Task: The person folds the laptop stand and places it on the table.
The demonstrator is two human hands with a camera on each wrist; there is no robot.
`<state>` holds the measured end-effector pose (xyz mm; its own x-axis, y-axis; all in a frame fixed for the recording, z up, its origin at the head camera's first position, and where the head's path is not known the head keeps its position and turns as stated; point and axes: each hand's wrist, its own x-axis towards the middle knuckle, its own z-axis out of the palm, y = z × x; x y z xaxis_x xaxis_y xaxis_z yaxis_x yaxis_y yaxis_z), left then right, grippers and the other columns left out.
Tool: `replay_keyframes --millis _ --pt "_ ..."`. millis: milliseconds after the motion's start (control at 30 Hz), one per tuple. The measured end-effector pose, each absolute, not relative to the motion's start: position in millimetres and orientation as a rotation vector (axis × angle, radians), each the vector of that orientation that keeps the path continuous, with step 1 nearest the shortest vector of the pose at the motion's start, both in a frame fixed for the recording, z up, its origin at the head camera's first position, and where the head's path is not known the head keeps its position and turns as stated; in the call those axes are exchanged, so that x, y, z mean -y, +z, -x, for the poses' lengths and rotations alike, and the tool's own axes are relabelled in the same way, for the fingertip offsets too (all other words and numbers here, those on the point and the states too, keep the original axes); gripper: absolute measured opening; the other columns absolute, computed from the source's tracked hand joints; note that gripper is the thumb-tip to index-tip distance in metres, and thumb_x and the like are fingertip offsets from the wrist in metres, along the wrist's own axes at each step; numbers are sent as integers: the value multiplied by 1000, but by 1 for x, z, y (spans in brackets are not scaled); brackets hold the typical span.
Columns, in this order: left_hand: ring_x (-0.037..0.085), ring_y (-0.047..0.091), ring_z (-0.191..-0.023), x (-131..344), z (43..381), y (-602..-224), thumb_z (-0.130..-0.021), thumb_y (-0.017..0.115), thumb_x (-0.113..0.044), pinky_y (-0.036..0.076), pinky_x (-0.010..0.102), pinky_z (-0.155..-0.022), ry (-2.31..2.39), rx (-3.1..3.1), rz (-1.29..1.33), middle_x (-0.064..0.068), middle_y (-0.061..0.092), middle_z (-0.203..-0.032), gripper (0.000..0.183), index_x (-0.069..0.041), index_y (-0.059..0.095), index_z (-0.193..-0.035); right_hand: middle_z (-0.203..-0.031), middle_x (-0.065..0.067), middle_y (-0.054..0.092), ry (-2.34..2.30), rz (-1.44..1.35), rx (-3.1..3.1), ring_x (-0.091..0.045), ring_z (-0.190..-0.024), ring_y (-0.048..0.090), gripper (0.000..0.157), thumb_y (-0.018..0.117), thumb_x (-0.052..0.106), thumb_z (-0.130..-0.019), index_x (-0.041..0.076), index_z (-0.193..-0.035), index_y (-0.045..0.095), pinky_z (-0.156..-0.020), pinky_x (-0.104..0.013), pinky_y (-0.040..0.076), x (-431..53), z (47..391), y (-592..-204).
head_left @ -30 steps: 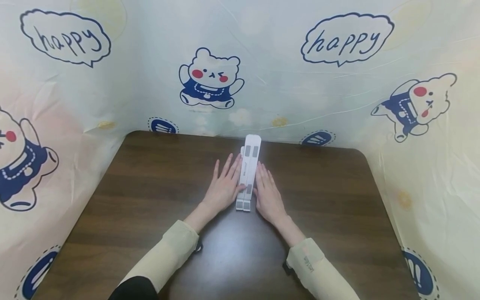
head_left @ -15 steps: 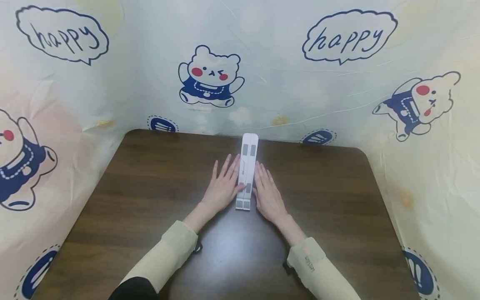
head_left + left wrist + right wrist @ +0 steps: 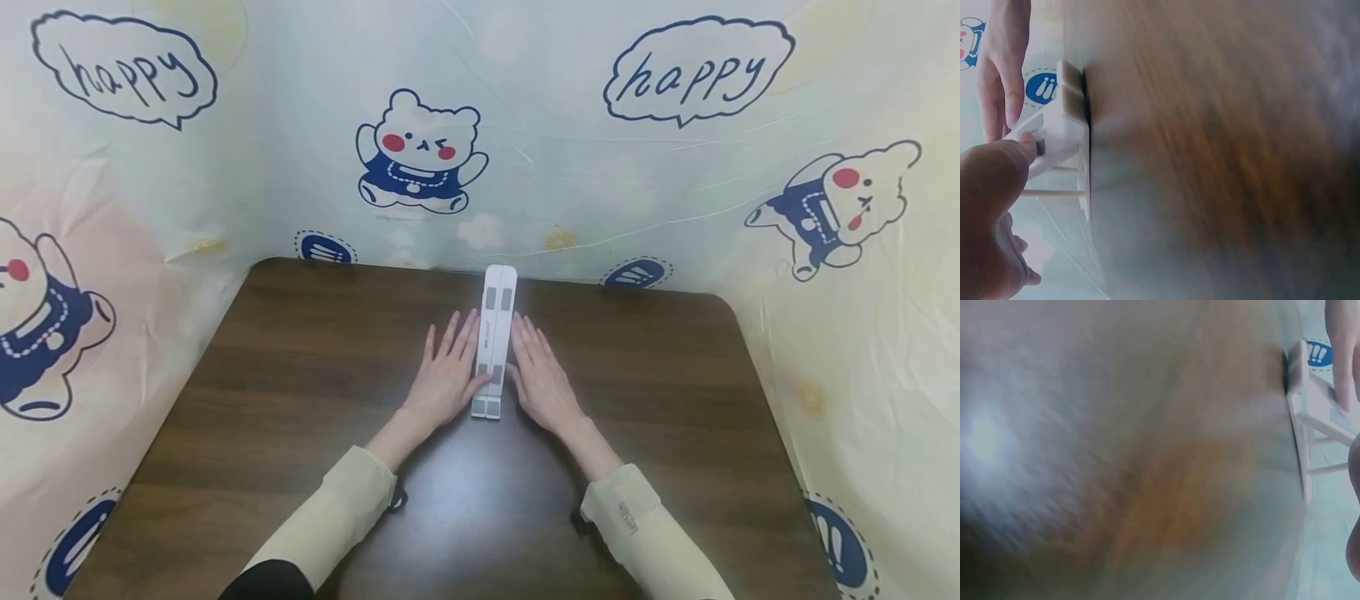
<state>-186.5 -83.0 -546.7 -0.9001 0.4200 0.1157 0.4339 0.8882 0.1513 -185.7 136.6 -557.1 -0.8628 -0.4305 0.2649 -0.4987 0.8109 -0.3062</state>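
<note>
White stand (image 3: 497, 329) on brown table (image 3: 645, 400), btwn L hand (image 3: 442, 379), fingers straight, thumb on top w/o clasping, & R hand (image 3: 546, 383), straight-fingered just beside, gripping nothing.

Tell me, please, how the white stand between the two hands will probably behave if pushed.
The white stand will probably feel stiff, since its long sides look straight. It is unlikely to roll, as its long base lies along the table. It may be light for its size, because the left wrist view shows open gaps around its thin struts.
</note>
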Motion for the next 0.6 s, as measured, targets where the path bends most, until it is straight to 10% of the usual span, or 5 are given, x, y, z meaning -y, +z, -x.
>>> replay_keyframes --millis 600 --pt "39 13 -174 76 173 -550 -102 70 -63 18 67 -139 -282 2999 602 18 9 -186 112 -1 11 -176 -185 -19 16 619 -721 2774 -34 -173 20 83 58 27 -114 3 -176 10 -140 -53 26 -135 198 -539"
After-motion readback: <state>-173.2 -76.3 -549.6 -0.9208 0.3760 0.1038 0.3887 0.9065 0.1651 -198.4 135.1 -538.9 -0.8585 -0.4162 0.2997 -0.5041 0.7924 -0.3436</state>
